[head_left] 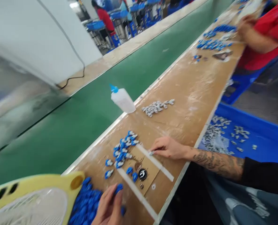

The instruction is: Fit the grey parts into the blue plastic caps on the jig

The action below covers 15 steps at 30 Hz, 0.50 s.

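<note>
My left hand [109, 206] is at the bottom, its fingers pinching a small blue part [118, 188] beside a pile of blue parts [86, 203]. My right hand [168, 147], its forearm tattooed, holds a small grey part [151, 153] above a taped white strip [162, 169]. Between the hands lies a cardboard sheet [150, 175] with a round black container [142, 174] and two loose blue parts [134, 177]. Blue-and-grey assembled pieces [122, 150] are heaped at the sheet's far left edge.
A white bottle with a blue tip [123, 100] stands by the green belt [89, 109]. Grey parts [155, 107] lie beyond my hands. A yellow racket-like object [35, 193] is at lower left. A blue bin [265, 140] is at right. A person in red [270, 34] sits farther along.
</note>
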Tool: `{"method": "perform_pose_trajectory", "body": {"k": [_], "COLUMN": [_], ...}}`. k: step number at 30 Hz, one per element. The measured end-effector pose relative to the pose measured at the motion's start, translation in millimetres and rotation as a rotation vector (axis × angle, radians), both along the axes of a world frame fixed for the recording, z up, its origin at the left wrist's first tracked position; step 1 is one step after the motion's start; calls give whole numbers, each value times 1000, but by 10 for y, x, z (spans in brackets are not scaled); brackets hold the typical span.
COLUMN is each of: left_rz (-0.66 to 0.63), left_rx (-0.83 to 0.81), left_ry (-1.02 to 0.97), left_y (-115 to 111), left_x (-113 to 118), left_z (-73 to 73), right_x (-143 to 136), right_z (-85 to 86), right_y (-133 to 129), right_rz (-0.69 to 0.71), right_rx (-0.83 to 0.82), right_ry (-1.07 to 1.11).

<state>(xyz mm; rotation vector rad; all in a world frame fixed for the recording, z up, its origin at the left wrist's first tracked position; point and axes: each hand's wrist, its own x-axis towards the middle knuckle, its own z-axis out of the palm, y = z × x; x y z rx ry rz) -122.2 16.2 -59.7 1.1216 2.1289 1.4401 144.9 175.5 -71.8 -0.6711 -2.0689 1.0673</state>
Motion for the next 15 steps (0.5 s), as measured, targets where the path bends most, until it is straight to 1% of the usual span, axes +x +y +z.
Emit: {"method": "perform_pose_trajectory", "body": {"k": [1,2,3,4,6,8,11,15], "left_rz": [2,-39,-45,-74,-81,-109,-183,-264], "left_rx": [7,-27,-47,-74,-99,-118,-145,-102], "left_ry": [-27,-53,-55,-61,-84,-50,99,289], "left_y": [-40,-59,-62,-57,-44,-36,-16,50], "left_x": [119,236,345,440,578,643,653,648], "left_z": [10,12,9,2,-13,-28,-54,-86], "right_x": [-17,-39,-64,-92,-148,-197,-238,-241], "right_z": [-12,-23,-30,-32,-27,-25,-47,-97], "right_y": [-27,-53,-79,-107,-165,-212,-236,-217], "right_rz": [16,40,67,93,137,160,158,136], "right_rx": [-5,-9,-13,-15,-11,-2,7,16], "right_ry": [18,26,31,30,21,14,13,6]}}
